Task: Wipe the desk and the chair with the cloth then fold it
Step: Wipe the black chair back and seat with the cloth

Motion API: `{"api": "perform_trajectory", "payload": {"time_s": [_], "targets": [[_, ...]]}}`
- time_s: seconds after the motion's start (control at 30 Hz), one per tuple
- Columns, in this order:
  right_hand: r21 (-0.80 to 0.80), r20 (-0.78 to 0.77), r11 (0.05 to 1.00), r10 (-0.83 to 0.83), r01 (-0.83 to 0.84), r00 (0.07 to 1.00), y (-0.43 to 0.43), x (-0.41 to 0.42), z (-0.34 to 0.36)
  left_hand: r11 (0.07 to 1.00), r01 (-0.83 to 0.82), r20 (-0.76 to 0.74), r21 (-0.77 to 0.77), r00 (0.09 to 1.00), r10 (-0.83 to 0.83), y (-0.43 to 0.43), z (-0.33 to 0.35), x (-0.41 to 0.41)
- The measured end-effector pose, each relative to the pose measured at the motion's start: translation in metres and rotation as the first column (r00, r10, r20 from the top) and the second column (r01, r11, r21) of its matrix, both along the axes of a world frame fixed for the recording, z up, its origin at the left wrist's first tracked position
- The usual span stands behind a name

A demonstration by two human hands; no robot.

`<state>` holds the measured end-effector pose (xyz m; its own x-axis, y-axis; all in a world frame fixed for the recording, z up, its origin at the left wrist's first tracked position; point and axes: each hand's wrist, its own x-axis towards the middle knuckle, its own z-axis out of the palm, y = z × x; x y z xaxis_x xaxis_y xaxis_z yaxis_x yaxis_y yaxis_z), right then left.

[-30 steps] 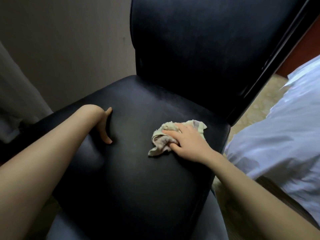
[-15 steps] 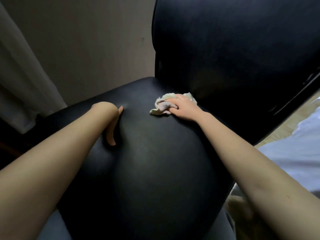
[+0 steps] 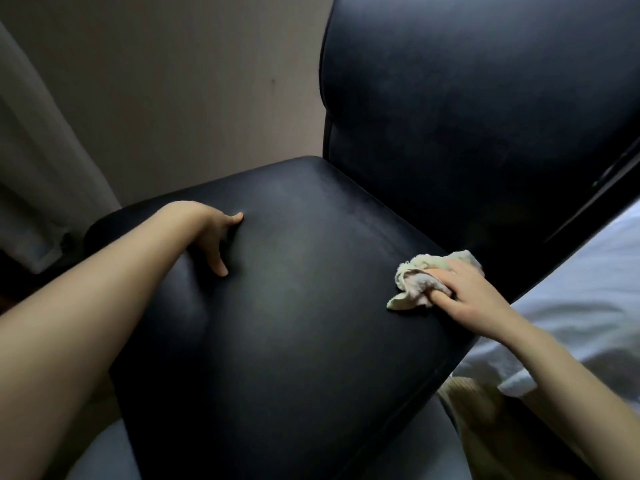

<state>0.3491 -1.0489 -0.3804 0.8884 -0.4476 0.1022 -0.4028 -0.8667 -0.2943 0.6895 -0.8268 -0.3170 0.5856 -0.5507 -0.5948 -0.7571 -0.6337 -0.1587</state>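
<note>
The right grip, a bare hand, is pressing down with fingers curled round a crumpled cream-and-pink cloth at the right edge of the black padded leather chair seat, near its back right corner below the tall black backrest. The left grip, fingers spread apart and holding nothing, is bracing on the seat's left edge. The risk: the cloth is bunched loosely and sitting close to the edge, so an outward stroke could be sending it off towards the white bedding beside the chair.
</note>
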Motion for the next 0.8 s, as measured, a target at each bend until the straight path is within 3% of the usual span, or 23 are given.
{"api": "perform_trajectory", "payload": {"time_s": [0.17,0.37,0.5,0.67,0.73,0.8], "targets": [[-0.108,-0.12,0.987,0.107,-0.12,0.987,-0.015,0.109,0.005,0.997,-0.03,-0.041,-0.077,0.999,0.027,0.011,-0.003,0.004],[-0.175,-0.177,0.984,0.012,-0.043,0.984,-0.028,0.206,-0.003,0.986,-0.1,-0.089,-0.132,0.992,0.089,0.018,-0.009,0.007],[-0.101,-0.066,0.995,0.016,-0.022,0.998,-0.025,0.161,-0.014,0.987,-0.079,-0.055,-0.142,0.996,0.072,0.016,-0.01,0.009],[-0.068,0.004,0.99,0.121,-0.121,0.993,0.026,0.069,-0.009,0.973,-0.071,-0.074,-0.22,0.996,0.056,0.026,-0.01,0.009],[-0.035,0.066,0.977,0.214,-0.212,0.975,0.068,0.043,-0.001,0.96,-0.074,-0.095,-0.271,0.994,0.05,0.034,-0.012,0.008],[-0.035,0.126,0.914,0.404,-0.403,0.906,0.121,0.037,0.002,0.949,-0.053,-0.078,-0.31,0.997,0.03,0.042,-0.014,0.006]]}}
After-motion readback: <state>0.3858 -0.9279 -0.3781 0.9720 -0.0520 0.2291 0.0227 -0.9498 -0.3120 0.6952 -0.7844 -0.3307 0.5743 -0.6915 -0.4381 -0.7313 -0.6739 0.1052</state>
